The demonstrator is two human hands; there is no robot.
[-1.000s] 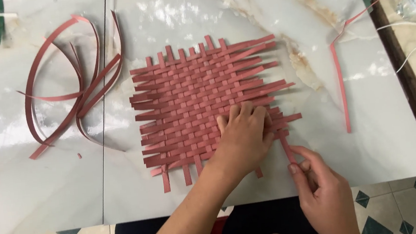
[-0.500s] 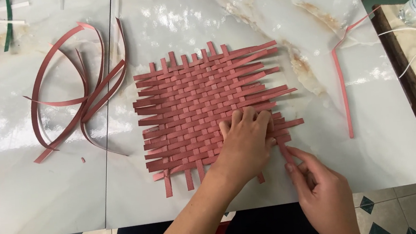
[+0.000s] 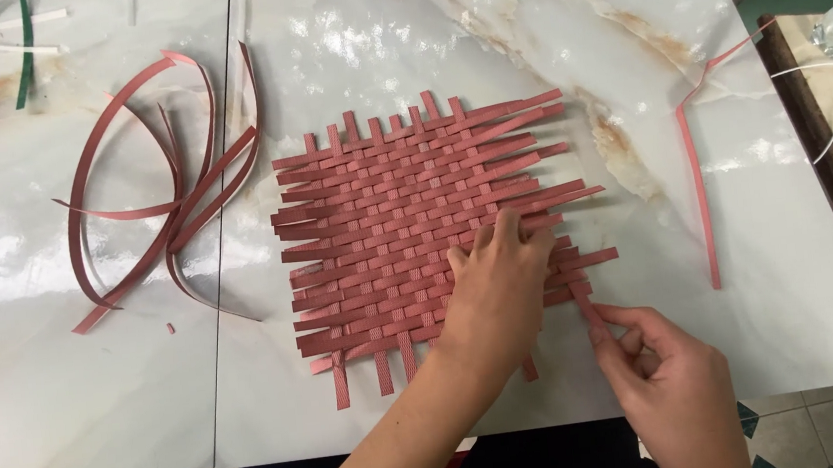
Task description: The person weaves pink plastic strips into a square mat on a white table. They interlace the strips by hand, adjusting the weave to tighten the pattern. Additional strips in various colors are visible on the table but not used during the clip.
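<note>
Slippage is my worry here. My left hand (image 3: pixel 497 282) lies flat with fingers spread on the lower right part of the red woven mat (image 3: pixel 416 229), which sits mid-table (image 3: pixel 418 23). My right hand (image 3: pixel 674 394) pinches the end of a strip (image 3: pixel 583 302) at the mat's lower right corner. If I tug too hard, neighbouring strips could slide loose. My palm hides the weave beneath it, and I can't make out how far the pinched strip runs in.
</note>
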